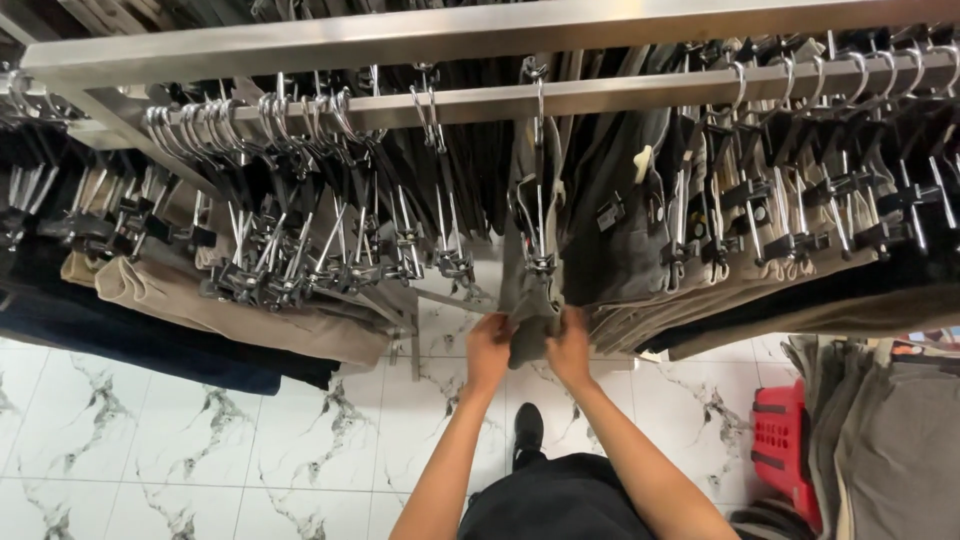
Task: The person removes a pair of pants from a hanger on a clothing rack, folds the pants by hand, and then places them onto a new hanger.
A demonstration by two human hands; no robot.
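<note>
Below me I see the white marble-patterned floor [200,440], and above it the steel clothes rail [600,95], crowded with clip hangers. Dark and beige trousers [250,320] hang left of the gap, grey and black trousers [640,230] right of it. A red plastic basket [785,440] sits on the floor at right, beside a stack of grey garments [880,430]. In the gap, one grey pair of trousers [530,310] hangs from a metal clip hanger [538,215]. My left hand [488,350] and right hand [570,348] each pinch its folded lower edge, one per side.
</note>
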